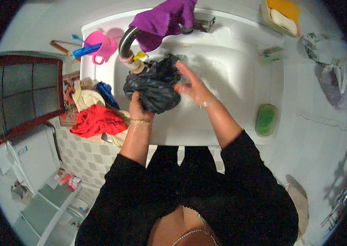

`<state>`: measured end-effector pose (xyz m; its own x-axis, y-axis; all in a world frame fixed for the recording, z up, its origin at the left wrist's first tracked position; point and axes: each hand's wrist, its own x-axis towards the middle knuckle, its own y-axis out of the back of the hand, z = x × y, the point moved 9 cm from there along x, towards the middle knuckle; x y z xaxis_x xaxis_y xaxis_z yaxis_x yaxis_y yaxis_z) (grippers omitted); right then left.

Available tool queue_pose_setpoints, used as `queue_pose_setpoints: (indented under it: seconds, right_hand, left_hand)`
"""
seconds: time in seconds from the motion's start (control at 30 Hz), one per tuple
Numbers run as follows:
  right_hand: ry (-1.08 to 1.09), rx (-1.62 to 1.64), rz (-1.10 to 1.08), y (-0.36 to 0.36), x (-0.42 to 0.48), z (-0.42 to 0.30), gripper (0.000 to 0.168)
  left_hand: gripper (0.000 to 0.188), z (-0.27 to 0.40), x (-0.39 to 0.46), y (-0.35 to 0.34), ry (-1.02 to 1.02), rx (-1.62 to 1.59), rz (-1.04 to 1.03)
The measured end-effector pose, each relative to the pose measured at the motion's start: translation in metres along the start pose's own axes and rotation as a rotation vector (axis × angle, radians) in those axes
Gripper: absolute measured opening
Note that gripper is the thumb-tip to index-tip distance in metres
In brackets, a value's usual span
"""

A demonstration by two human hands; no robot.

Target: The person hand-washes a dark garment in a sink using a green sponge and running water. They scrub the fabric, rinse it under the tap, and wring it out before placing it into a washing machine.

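Observation:
My left hand (139,107) grips the lower left side of a bunched, wet-looking black cloth (158,89), its thumb on top. The cloth is lifted over the white sink (191,132), right by the outlet of the curved tap (126,44). To the right of the cloth, my right hand (195,87) has its fingers apart and holds nothing. Its fingertips are close to the cloth's edge; motion blur hides whether they touch. Water droplets and suds show in the basin behind that hand. A yellow piece (139,55) sits at the tap's outlet.
A purple towel (164,23) drapes over the tap's base. A pink mug (108,46) with a blue tube stands on the left rim. Below it lie a red cloth (99,121) and a blue cloth (104,92). A green soap dish (266,120) sits on the right rim.

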<state>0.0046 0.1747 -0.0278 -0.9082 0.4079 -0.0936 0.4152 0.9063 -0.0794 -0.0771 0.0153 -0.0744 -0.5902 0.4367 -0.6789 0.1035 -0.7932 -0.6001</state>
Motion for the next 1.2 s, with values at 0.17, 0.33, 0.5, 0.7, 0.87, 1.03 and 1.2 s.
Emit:
queue_pose_setpoints:
  seconds: [0.17,0.33,0.5,0.7,0.87,1.03,1.2]
  right_hand:
    - [0.058,-1.157,-0.071,-0.054,-0.025,-0.046,0.071]
    - [-0.246,0.116,0.091,-0.024,-0.030,0.014,0.038]
    - [-0.634,0.835,-0.045,-0.035,-0.056,0.038,0.040]
    - [-0.001,-0.692,0.160,-0.003,-0.039,-0.065,0.060]
    - [-0.140,-0.840,0.152,-0.015,-0.029,-0.048,0.067]
    - [-0.206,-0.328,-0.007,-0.017,-0.022,-0.019,0.053]
    - [-0.606,0.619,-0.159,-0.053,-0.050,0.022,0.040]
  left_hand:
    - [0.021,-0.049,-0.007,-0.018,0.193,-0.123,0.006]
    - [0.031,-0.066,-0.015,-0.041,0.508,-0.116,-0.145]
    - [0.027,-0.061,0.042,-0.048,-0.003,0.468,-0.624]
    - [0.019,-0.054,0.013,-0.056,0.296,-0.200,-0.158]
    - [0.013,-0.051,0.006,-0.073,0.219,-0.170,-0.232]
    - [0.010,-0.038,0.012,-0.055,0.163,0.091,-0.155]
    - [0.010,-0.032,0.004,-0.074,0.208,0.041,-0.424]
